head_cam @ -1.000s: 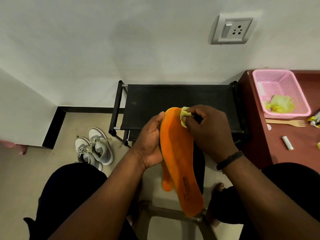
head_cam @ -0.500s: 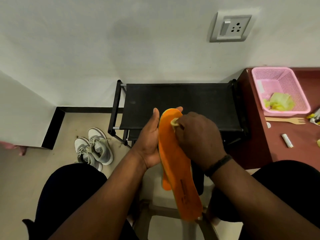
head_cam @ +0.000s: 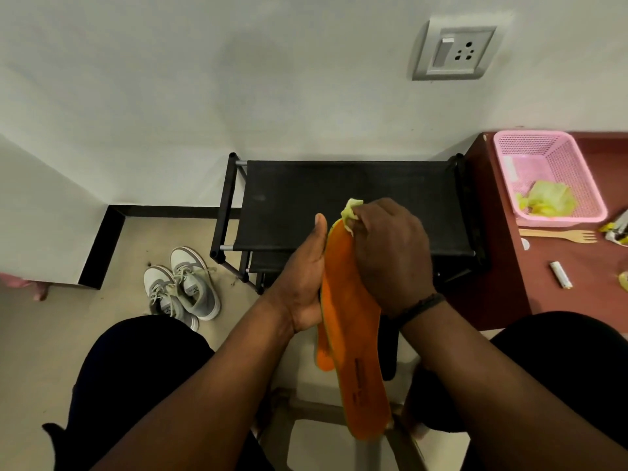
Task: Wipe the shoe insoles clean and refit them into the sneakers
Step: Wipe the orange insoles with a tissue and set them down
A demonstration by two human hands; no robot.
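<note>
While the left hand [head_cam: 307,283] cradles two orange insoles [head_cam: 353,321] from the left edge, thumb lying straight along their rim, the right hand [head_cam: 390,253] pinches a crumpled yellow-green cloth [head_cam: 350,215] against the toe end of the front insole. Both insoles are held upright and slightly tilted between the person's knees, toes up, heels down; the rear insole shows only as a shorter orange tab at the lower left of the front one. Printed lettering on the front insole's heel is too small to read. A dark band [head_cam: 421,305] circles the right wrist.

On the floor at left, a pair of grey-and-white sneakers [head_cam: 181,290] stands side by side, just beside the leg of a black rack [head_cam: 339,198] set against the wall. A socket [head_cam: 455,51] is mounted on the wall above. At right, a reddish-brown desk [head_cam: 564,273] carries a pink basket [head_cam: 591,185] containing a second yellow-green cloth [head_cam: 548,200], a wooden fork [head_cam: 560,235] just in front of the basket, and a small white tube [head_cam: 560,274] nearer the person.
</note>
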